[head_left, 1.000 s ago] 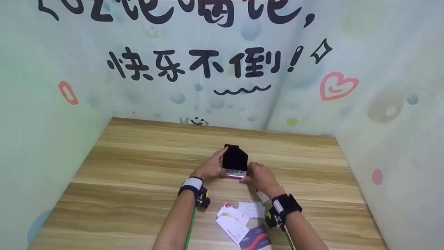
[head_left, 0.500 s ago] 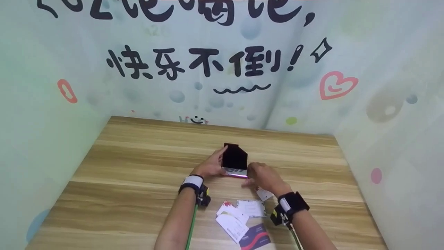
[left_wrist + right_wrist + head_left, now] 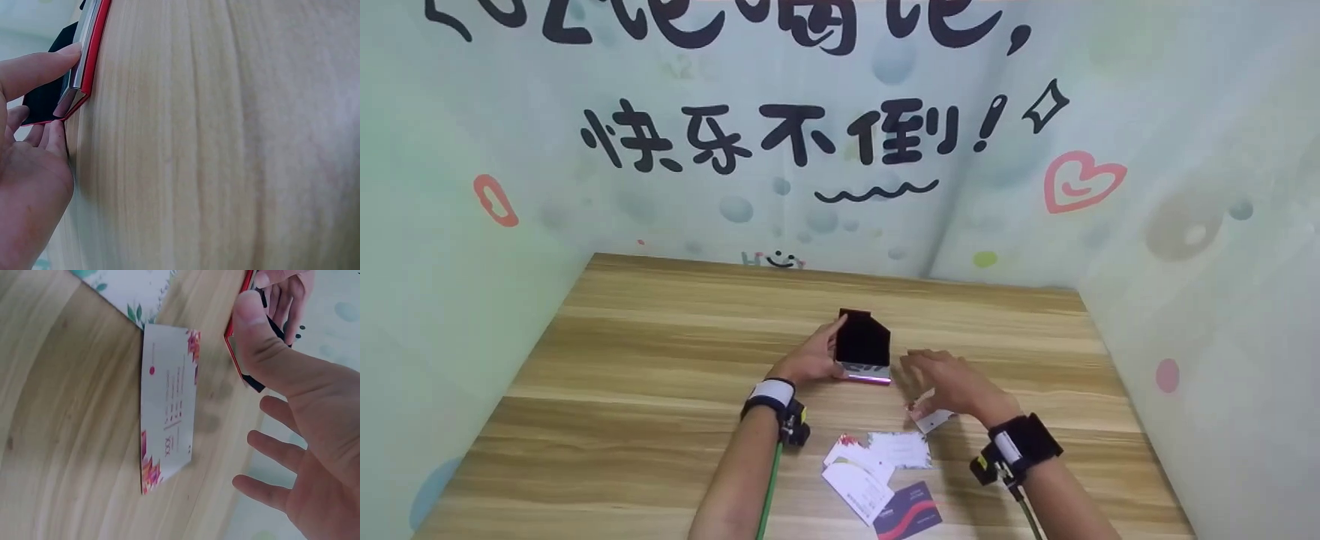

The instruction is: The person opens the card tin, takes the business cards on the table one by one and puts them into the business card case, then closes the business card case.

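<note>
My left hand point(image 3: 808, 358) grips the left side of a business card case point(image 3: 863, 342) with its black flap raised. In the left wrist view the thumb lies on the metal side of the red-edged case point(image 3: 90, 64) and other fingers are behind the flap. My right hand point(image 3: 964, 388) hovers right of the case, fingers spread and holding nothing. Below it lies a white business card point(image 3: 169, 405) with red and purple corner patterns, partly covered by the hand in the head view. What the case holds inside is hard to make out.
Nearer the person lie several loose business cards: white ones point(image 3: 859, 487), one with a leafy border point(image 3: 901, 450), and a dark purple one with a red wave point(image 3: 911, 511). The wooden table point(image 3: 660, 337) meets printed wall sheets point(image 3: 780, 217) at the back and sides.
My right hand has moved away from the case's right side, rightward and toward the person, its fingers spreading above the white card. My left hand still holds the case in place.
</note>
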`<move>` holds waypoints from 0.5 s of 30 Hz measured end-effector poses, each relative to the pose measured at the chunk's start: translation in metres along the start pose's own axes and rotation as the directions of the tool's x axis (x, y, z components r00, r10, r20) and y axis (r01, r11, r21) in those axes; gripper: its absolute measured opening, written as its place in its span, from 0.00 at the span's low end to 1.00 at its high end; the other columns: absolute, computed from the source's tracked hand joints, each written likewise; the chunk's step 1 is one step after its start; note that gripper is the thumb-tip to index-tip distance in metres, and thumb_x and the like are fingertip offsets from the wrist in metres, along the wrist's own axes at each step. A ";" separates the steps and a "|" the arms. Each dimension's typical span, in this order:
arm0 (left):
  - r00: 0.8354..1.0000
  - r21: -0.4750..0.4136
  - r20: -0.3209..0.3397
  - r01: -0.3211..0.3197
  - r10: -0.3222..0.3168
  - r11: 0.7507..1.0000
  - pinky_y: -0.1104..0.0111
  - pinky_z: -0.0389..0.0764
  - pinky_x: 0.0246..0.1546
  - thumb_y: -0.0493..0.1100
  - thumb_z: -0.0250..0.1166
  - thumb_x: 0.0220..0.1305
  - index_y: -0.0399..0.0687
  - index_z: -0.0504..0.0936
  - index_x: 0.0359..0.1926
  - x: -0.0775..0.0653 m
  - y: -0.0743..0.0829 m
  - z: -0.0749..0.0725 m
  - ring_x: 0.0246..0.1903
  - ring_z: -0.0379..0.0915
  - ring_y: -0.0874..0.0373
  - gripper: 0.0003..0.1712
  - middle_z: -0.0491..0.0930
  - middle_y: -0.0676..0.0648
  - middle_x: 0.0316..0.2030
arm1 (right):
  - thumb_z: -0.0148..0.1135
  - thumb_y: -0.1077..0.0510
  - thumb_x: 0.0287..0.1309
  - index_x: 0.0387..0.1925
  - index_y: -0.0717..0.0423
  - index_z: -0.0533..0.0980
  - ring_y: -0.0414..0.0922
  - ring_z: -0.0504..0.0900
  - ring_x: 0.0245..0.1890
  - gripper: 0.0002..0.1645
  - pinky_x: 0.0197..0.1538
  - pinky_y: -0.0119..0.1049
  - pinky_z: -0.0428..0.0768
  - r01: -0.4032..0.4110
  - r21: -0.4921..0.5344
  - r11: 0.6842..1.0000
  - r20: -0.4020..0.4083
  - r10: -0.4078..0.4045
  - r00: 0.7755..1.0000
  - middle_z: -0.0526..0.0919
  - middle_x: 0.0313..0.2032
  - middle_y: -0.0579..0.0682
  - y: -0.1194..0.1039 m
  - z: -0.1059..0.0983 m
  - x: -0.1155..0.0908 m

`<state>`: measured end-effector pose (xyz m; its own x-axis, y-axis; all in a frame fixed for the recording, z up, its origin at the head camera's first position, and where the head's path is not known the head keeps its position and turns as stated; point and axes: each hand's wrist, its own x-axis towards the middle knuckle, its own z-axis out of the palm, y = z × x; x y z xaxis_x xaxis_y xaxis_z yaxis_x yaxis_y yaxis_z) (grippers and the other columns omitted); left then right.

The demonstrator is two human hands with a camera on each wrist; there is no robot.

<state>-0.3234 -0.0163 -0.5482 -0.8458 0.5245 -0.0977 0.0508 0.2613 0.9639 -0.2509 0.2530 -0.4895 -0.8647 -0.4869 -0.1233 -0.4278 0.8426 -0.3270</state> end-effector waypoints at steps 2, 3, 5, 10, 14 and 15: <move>1.000 0.005 0.000 0.004 -0.004 1.000 0.55 0.59 0.76 0.23 0.66 0.49 0.48 0.44 0.80 0.000 -0.001 0.000 0.77 0.46 0.39 0.62 0.41 0.35 0.79 | 0.81 0.48 0.37 0.71 0.56 0.67 0.64 0.68 0.69 0.57 0.69 0.68 0.66 0.008 0.005 1.000 0.009 -0.008 1.000 0.68 0.71 0.61 0.002 0.000 -0.005; 1.000 0.008 0.002 0.008 -0.008 1.000 0.55 0.59 0.77 0.23 0.67 0.50 0.48 0.44 0.80 0.000 -0.002 0.000 0.78 0.45 0.39 0.62 0.40 0.36 0.79 | 0.82 0.48 0.37 0.70 0.56 0.67 0.64 0.68 0.69 0.57 0.70 0.67 0.66 0.013 0.006 1.000 0.007 -0.013 1.000 0.69 0.71 0.61 0.002 0.001 -0.008; 1.000 0.016 0.002 0.007 -0.007 1.000 0.54 0.59 0.77 0.24 0.67 0.50 0.47 0.44 0.80 0.000 -0.003 0.000 0.78 0.45 0.39 0.62 0.40 0.36 0.80 | 0.82 0.49 0.36 0.70 0.55 0.68 0.63 0.69 0.69 0.57 0.70 0.64 0.67 0.017 0.010 1.000 0.004 -0.017 1.000 0.70 0.70 0.60 0.004 0.003 -0.014; 1.000 0.016 0.005 0.000 0.000 1.000 0.54 0.58 0.77 0.23 0.66 0.50 0.47 0.44 0.80 0.000 -0.002 -0.001 0.78 0.44 0.39 0.61 0.40 0.37 0.80 | 0.83 0.50 0.34 0.70 0.55 0.68 0.64 0.68 0.69 0.58 0.70 0.67 0.65 0.025 0.025 0.999 -0.001 -0.025 1.000 0.70 0.70 0.61 0.008 0.007 -0.024; 1.000 -0.011 0.009 0.004 -0.004 1.000 0.54 0.57 0.77 0.23 0.65 0.49 0.48 0.44 0.80 0.000 -0.001 0.000 0.78 0.44 0.38 0.62 0.39 0.37 0.80 | 0.83 0.49 0.34 0.70 0.56 0.67 0.64 0.67 0.70 0.58 0.69 0.69 0.64 0.034 0.020 0.999 0.002 -0.034 0.999 0.69 0.71 0.62 0.011 0.008 -0.029; 1.000 -0.015 0.011 0.007 -0.007 1.000 0.54 0.57 0.77 0.23 0.65 0.49 0.49 0.43 0.81 0.000 -0.001 0.000 0.78 0.43 0.38 0.62 0.39 0.37 0.80 | 0.83 0.50 0.34 0.70 0.56 0.67 0.64 0.68 0.69 0.59 0.69 0.70 0.64 0.034 0.020 0.999 0.001 -0.034 0.999 0.68 0.71 0.62 0.012 0.008 -0.031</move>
<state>-0.3237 -0.0165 -0.5493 -0.8404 0.5312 -0.1072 0.0365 0.2527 0.9668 -0.2274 0.2764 -0.4970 -0.8493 -0.5156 -0.1134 -0.4517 0.8208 -0.3497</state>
